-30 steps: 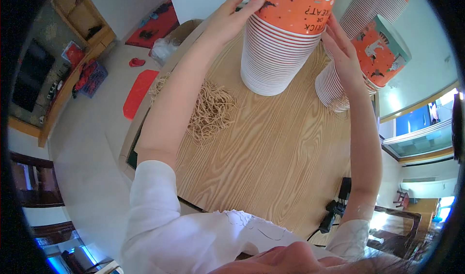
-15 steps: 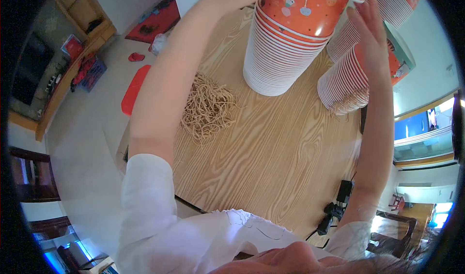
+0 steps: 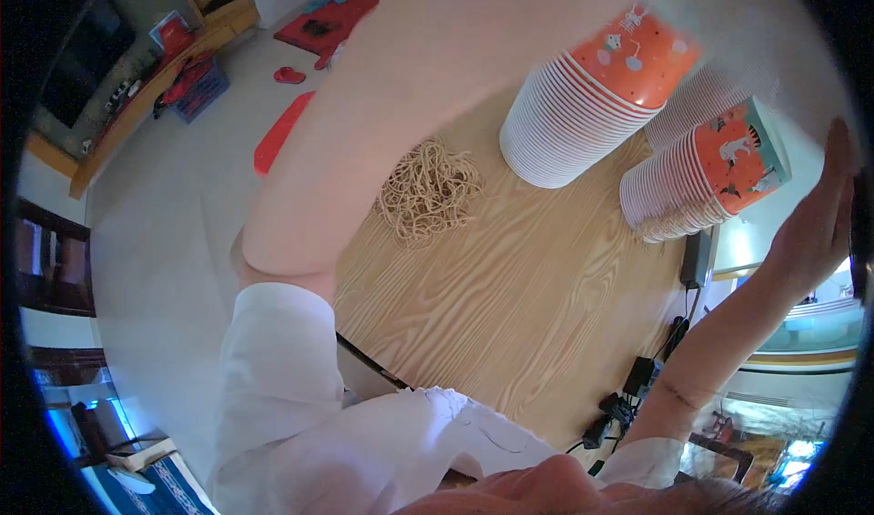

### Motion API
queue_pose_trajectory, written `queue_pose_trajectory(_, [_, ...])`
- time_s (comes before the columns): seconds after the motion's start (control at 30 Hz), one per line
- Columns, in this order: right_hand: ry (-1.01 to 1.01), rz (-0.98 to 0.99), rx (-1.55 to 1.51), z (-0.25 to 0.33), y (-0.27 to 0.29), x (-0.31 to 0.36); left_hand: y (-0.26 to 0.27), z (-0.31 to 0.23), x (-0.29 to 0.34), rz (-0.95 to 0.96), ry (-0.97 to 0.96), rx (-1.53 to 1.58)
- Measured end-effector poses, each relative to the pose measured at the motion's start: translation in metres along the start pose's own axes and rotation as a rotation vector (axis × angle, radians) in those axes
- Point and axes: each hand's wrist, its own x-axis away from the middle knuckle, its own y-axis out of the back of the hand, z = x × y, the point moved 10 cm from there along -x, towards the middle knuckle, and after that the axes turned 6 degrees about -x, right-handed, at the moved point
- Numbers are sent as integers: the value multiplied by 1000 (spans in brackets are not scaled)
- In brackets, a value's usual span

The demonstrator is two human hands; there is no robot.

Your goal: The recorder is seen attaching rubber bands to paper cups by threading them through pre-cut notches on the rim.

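Observation:
My left forearm [image 3: 401,105] crosses high and close to the camera; its hand is lost in the blur toward the upper right, so I cannot see its fingers or anything in them. My right hand [image 3: 815,205] is raised at the right rim, its fingers stretched out, with nothing visible in it. Between the arms a tall stack of nested paper buckets [image 3: 574,119] stands on the table, white rims below and an orange printed wall on top. Right of it leans a shorter bucket stack [image 3: 669,183], with tan strands along its lower side. A tangled heap of tan stringy bands [image 3: 428,192] lies beside my left forearm.
The wood-grain table [image 3: 492,305] spreads before me. Black adapters and cables [image 3: 628,397] sit at its right edge. A third bucket stack [image 3: 696,105] is partly hidden behind the others. On the floor at left are a red stool top [image 3: 280,137] and a blue crate [image 3: 200,91].
Both hands have left the top of the tall bucket stack. My left arm has risen toward the camera; my right hand has swung out to the right. The view has shifted slightly.

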Motion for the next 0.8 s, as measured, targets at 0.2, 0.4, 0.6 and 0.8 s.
queue_pose_trajectory(0.2, [-86,494,121,15,-5,45,-24,1,83,470,168,-55])
queue_pose_trajectory(0.4, [-94,1231,153,-25,-68,175,-56,27,191,841,434,134])
queue_pose_trajectory(0.6, [-279,1484,290,-88,-64,237,-133,83,282,948,138,-71])
queue_pose_trajectory(0.8, [-230,1485,384,-95,-58,246,-184,86,349,1258,-132,-395])
